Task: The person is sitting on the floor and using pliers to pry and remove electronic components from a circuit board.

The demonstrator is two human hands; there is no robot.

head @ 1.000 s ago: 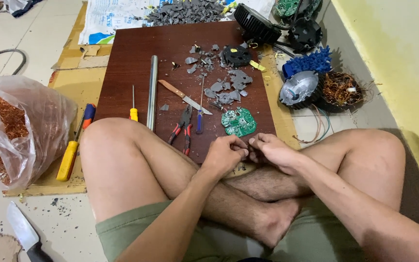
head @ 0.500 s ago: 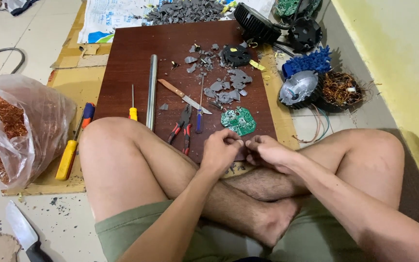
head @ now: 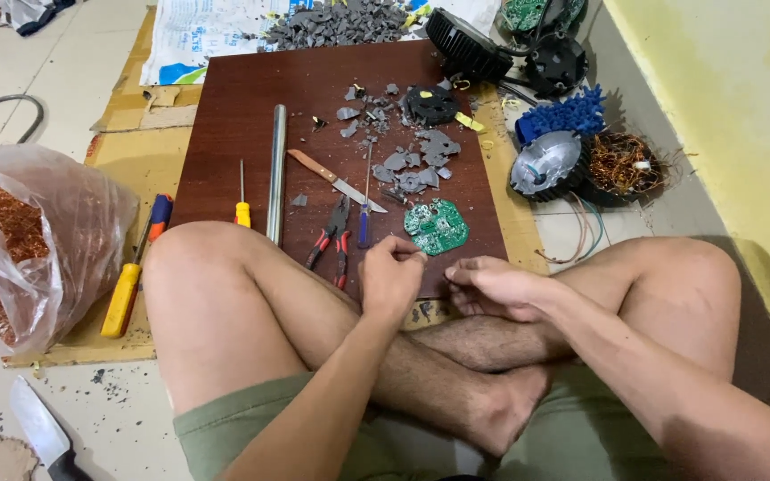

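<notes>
Hands: left hand (head: 391,274) curled, grip pinched on something too small to identify; right hand (head: 490,287) loosely closed, contents untellable, green circuit board (head: 436,226) kept near.

A green circuit board (head: 436,226) lies flat at frame centre on the brown board, just beyond the hands.

Head camera – close, looking steeply down

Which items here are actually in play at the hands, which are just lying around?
In play: left hand, right hand, green circuit board nearest them.

Lying about: red-handled pliers, knife, steel rod, yellow screwdriver, bag of copper wire.
</notes>
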